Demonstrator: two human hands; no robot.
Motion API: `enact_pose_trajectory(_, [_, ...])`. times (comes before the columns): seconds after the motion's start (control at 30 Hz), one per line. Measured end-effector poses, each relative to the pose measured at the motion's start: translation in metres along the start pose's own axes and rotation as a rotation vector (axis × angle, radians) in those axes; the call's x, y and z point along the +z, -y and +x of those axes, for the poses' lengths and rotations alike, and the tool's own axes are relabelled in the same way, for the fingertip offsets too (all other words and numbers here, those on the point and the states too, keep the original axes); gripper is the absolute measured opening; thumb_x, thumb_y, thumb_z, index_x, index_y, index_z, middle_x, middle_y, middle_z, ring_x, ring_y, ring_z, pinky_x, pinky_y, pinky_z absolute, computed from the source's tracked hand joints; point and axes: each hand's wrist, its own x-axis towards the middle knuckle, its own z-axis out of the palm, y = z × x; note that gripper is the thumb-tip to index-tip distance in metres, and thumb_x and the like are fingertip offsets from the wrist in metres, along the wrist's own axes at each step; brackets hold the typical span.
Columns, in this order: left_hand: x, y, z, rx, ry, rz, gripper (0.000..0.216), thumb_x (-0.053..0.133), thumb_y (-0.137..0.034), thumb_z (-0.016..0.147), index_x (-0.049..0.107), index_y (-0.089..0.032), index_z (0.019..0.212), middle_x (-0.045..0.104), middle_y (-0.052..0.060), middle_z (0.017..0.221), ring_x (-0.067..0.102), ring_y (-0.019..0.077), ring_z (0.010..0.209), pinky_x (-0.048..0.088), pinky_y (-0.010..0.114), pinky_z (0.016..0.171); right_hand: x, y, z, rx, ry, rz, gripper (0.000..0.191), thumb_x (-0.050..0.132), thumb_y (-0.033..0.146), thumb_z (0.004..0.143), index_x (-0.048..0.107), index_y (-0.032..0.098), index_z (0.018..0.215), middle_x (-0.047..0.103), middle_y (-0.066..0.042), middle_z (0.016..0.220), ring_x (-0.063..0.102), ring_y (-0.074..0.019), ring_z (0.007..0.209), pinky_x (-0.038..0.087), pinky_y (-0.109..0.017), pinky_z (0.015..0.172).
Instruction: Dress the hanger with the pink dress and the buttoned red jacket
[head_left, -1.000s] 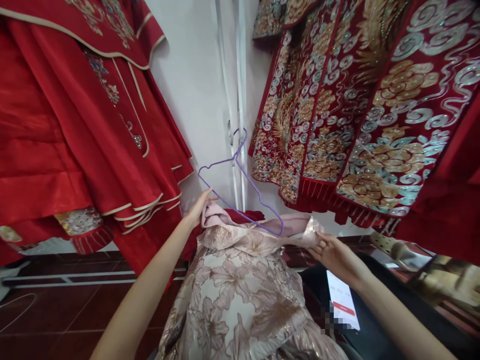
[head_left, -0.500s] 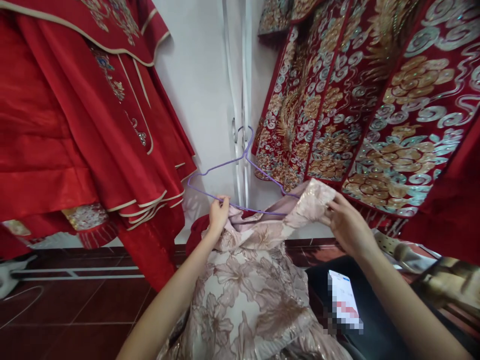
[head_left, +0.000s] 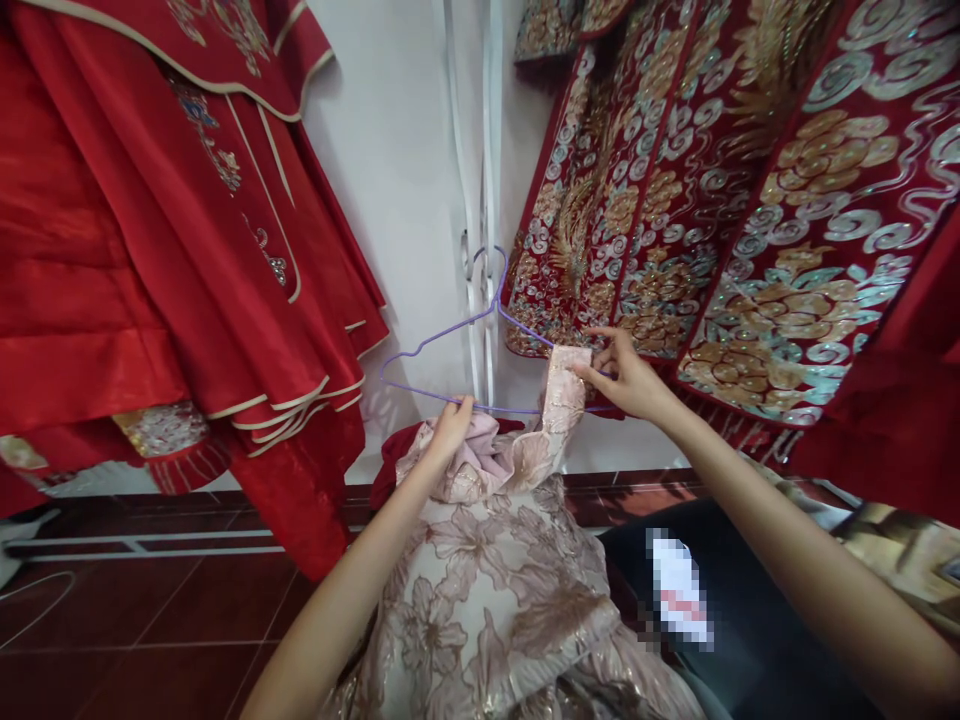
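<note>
A thin purple wire hanger (head_left: 435, 340) hangs by its hook from a white rail on the wall. A pale pink dress (head_left: 495, 590) with a shiny floral pattern drapes below it. My left hand (head_left: 452, 425) is closed on the dress's left shoulder, right at the hanger's bottom wire. My right hand (head_left: 626, 375) pinches the right shoulder strap (head_left: 564, 385), which it holds up at the hanger's right arm.
Plain red robes (head_left: 150, 250) hang at the left. At the right hangs a heavily embroidered red garment (head_left: 735, 200). A phone with a lit screen (head_left: 679, 590) lies on a dark surface at the lower right. Dark red floor tiles (head_left: 150, 640) lie below.
My right hand has lifted the dress's right shoulder up to the hanger's right arm. My left hand has shifted right along the bottom wire, bunching the fabric.
</note>
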Motion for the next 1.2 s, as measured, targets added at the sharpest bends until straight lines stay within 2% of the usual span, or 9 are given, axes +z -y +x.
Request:
enact_pose_trajectory(0.1, [-0.029,-0.011,-0.002,-0.028,0.142,-0.009,0.027,0.071,-0.032,0.068,0.063,-0.015,0.088,0.067,0.006,0.086,0.062,0.0226,0.089,0.046,0.028,0.076,-0.006,-0.004,0.000,-0.079,0.042,-0.105,0.034,0.050,0.051,0.087,0.060,0.022,0.102,0.058,-0.005,0.078,0.056,-0.0211,0.074,0.046,-0.034,0.071])
enact_pose_trajectory(0.2, [-0.067,-0.016,0.005,-0.103,0.271,-0.094,0.056,0.074,-0.008,0.056,0.058,-0.016,0.108,0.066,0.002,0.082,0.062,0.0162,0.075,0.048,0.024,0.067,-0.012,-0.003,0.002,-0.088,-0.009,-0.201,0.033,0.047,0.052,0.088,0.064,0.023,0.088,0.056,-0.007,0.078,0.055,-0.0246,0.078,0.044,-0.037,0.074])
enact_pose_trajectory(0.3, [-0.099,-0.019,0.024,-0.143,0.094,-0.117,0.052,0.060,0.002,0.055,0.057,-0.013,0.104,0.060,-0.003,0.063,0.056,0.0105,0.055,0.045,0.021,0.055,-0.012,-0.002,0.006,-0.088,-0.006,-0.214,0.035,0.046,0.052,0.089,0.064,0.023,0.081,0.054,-0.007,0.076,0.054,-0.0252,0.077,0.044,-0.038,0.073])
enact_pose_trajectory(0.43, [-0.121,-0.024,0.058,-0.181,-0.030,-0.067,0.020,0.059,-0.006,0.062,0.060,-0.012,0.081,0.054,-0.003,0.052,0.051,0.0114,0.044,0.045,0.024,0.048,-0.012,-0.005,0.010,-0.089,-0.012,-0.229,0.037,0.045,0.052,0.090,0.059,0.023,0.072,0.052,-0.007,0.075,0.054,-0.0248,0.076,0.043,-0.038,0.072])
enact_pose_trajectory(0.53, [-0.126,-0.034,0.075,-0.186,-0.063,-0.035,0.007,0.062,-0.013,0.064,0.058,-0.013,0.070,0.057,0.000,0.054,0.055,0.0145,0.048,0.047,0.028,0.051,-0.015,-0.006,0.011,-0.102,-0.028,-0.249,0.037,0.044,0.053,0.090,0.059,0.023,0.072,0.052,-0.007,0.076,0.053,-0.0245,0.076,0.043,-0.037,0.072])
enact_pose_trajectory(0.67, [-0.116,-0.061,0.080,-0.060,-0.097,0.045,0.013,0.066,-0.014,0.061,0.063,-0.014,0.074,0.061,0.000,0.061,0.054,0.0119,0.054,0.043,0.023,0.056,-0.015,-0.002,0.011,-0.119,0.029,-0.256,0.042,0.041,0.053,0.091,0.061,0.022,0.071,0.050,-0.006,0.071,0.052,-0.0240,0.074,0.042,-0.036,0.072])
enact_pose_trajectory(0.97, [-0.094,-0.126,0.039,0.299,-0.068,0.624,0.026,0.069,-0.016,0.062,0.065,-0.012,0.088,0.062,0.004,0.079,0.059,0.0178,0.075,0.044,0.027,0.072,0.002,-0.003,0.011,-0.122,0.083,-0.294,0.055,0.027,0.053,0.096,0.064,0.020,0.073,0.050,-0.006,0.068,0.053,-0.0233,0.076,0.042,-0.035,0.073])
enact_pose_trajectory(1.13, [-0.093,-0.128,0.030,0.247,0.082,0.545,0.022,0.067,-0.018,0.071,0.067,-0.015,0.092,0.062,0.002,0.073,0.059,0.0192,0.075,0.042,0.027,0.074,0.003,0.003,0.007,-0.089,0.162,-0.228,0.055,0.026,0.054,0.095,0.058,0.020,0.067,0.053,-0.006,0.068,0.054,-0.0218,0.072,0.042,-0.034,0.070])
enact_pose_trajectory(1.2, [-0.099,-0.116,0.038,0.268,0.058,0.508,0.018,0.068,-0.021,0.070,0.068,-0.018,0.089,0.062,0.003,0.075,0.059,0.0220,0.084,0.041,0.028,0.081,0.000,0.000,0.008,-0.082,0.202,-0.161,0.054,0.029,0.055,0.094,0.057,0.020,0.063,0.056,-0.005,0.068,0.055,-0.0209,0.070,0.042,-0.033,0.070])
